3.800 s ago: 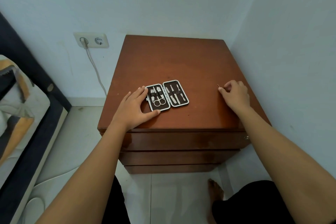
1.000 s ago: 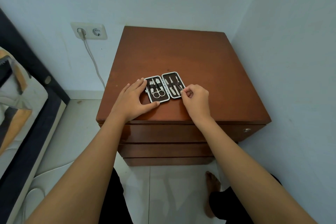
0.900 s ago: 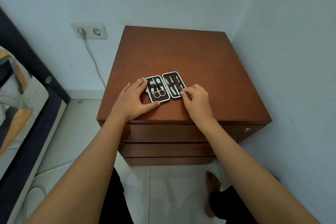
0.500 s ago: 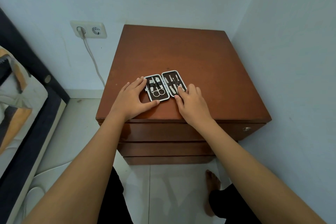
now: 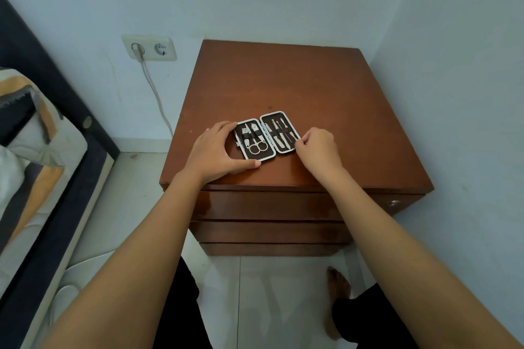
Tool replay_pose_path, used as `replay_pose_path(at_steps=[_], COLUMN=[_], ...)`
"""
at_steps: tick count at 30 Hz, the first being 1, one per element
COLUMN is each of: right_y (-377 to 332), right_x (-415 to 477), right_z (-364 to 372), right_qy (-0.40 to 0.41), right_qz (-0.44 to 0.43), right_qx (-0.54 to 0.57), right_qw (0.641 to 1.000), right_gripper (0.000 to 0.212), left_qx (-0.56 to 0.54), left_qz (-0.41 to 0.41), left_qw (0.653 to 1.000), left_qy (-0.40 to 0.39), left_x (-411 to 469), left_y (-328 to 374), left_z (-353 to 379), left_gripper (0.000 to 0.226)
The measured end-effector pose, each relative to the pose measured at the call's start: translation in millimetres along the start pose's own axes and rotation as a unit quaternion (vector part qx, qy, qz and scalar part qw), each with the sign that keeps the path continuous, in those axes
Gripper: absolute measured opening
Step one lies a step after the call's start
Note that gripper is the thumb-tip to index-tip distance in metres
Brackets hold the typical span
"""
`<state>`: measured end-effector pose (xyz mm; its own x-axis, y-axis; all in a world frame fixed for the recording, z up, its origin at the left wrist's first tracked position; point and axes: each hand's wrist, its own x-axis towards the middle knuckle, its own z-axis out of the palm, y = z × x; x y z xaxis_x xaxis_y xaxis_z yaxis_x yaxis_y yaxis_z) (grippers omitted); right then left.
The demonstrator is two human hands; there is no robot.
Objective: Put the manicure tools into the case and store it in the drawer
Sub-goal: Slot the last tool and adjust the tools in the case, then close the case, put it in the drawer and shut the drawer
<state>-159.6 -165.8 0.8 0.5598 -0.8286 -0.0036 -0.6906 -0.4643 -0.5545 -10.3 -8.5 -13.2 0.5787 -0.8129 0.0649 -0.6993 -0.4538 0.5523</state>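
Dark navy frames the bed (image 5: 54, 178) at the far left, its bedding patterned in grey, white and orange. Beside it on the pale wall sits a double socket (image 5: 149, 47), with a plug in its left outlet and a white cord (image 5: 157, 96) trailing down behind the nightstand (image 5: 326, 88). The nightstand is reddish-brown wood, set in the corner, with three drawer fronts below its top; the upper drawer (image 5: 269, 205) is closed and carries a small metal lock at its right end.

The left hand (image 5: 215, 151) lies on the top near the front edge, spread in a wide curve around the left half of the case (image 5: 268, 136), fingers at its left side and thumb along its near edge, steadying it. The case lies open and flat, two halves side by side, with a pale rim and dark lining. The left half holds scissors (image 5: 257, 146) and other tools under a strap; the right half holds several slim metal tools. What each one is cannot be told.

The right hand (image 5: 319, 147) is curled narrow, fingertips pinched at the right edge of the case. Whether it grips that edge or a tool is unclear.

Below, a bare foot (image 5: 338, 286) rests on white floor tiles.
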Motion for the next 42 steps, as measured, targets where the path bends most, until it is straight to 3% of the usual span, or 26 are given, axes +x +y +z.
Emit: replay_pose_path(at_steps=[4,8,11,14,20,24,27,32,40,42], right_y=[0,-2,-10,-19,2,25,25,21,22,37], right_x=[21,35,35,23,-10,-28,-30,-27,-33,-41], right_z=[-8,-22,-37,-46,-39,-24,-16,0,-10,-23], right_qy=[-0.073,-0.113,-0.083,-0.043,0.014,-0.031,0.019,0.083,0.067,0.095], right_qz=[0.02,0.0,-0.062,-0.136,-0.236,-0.26,-0.24,-0.174,-0.17,-0.133], right_qx=[-0.031,-0.058,-0.064,-0.014,0.062,0.038,0.083,0.1,0.069,0.101], right_qw=[0.997,0.992,0.993,0.99,0.97,0.964,0.967,0.976,0.981,0.981], right_gripper=[0.022,0.019,0.02,0.01,0.007,0.006,0.009,0.015,0.021,0.02], left_qx=[0.004,-0.011,-0.087,-0.093,-0.085,-0.089,-0.065,-0.053,0.013,0.015], left_qz=[0.008,0.032,0.026,0.012,-0.051,-0.057,-0.04,-0.079,-0.094,-0.099], left_qw=[1.0,0.999,0.995,0.993,0.988,0.986,0.989,0.985,0.99,0.986], left_qy=[0.011,0.022,0.039,0.071,0.12,0.129,0.127,0.142,0.099,0.131], left_x=[-8,-20,-27,-27,-21,-21,-22,-17,-23,-36], left_y=[2,6,16,30,45,43,44,50,56,50], left_z=[-2,5,12,21,30,34,36,38,32,20], left_gripper=[0.107,0.082,0.063,0.05,0.056,0.064,0.064,0.051,0.054,0.049])
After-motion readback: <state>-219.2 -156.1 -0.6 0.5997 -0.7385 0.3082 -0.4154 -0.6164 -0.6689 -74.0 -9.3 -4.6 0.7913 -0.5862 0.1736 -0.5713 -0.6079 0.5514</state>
